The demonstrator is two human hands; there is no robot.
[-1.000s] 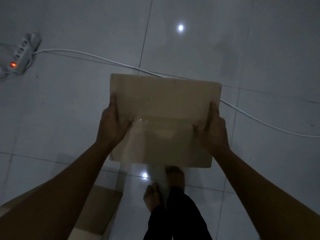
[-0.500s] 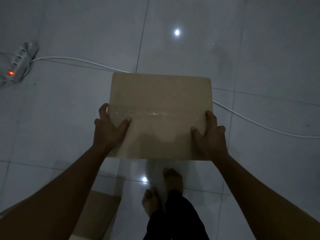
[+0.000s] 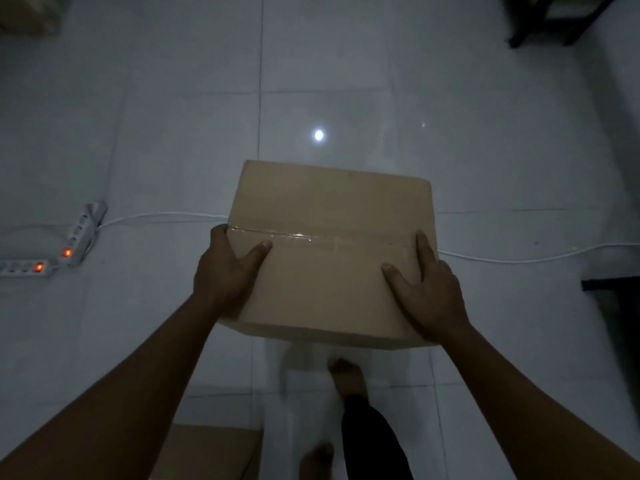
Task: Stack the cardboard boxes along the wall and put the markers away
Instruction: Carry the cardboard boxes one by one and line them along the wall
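Nothing readable anywhere: plain brown top on the cardboard box (image 3: 332,251), only a strip of clear tape (image 3: 311,235) across it, no print or label. Power strips (image 3: 81,233) too dim and small for any markings.

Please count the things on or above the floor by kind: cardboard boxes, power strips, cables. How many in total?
Cardboard boxes: 2, the held box and the floor box
Power strips: 2, and
White cables: 1
Total: 5
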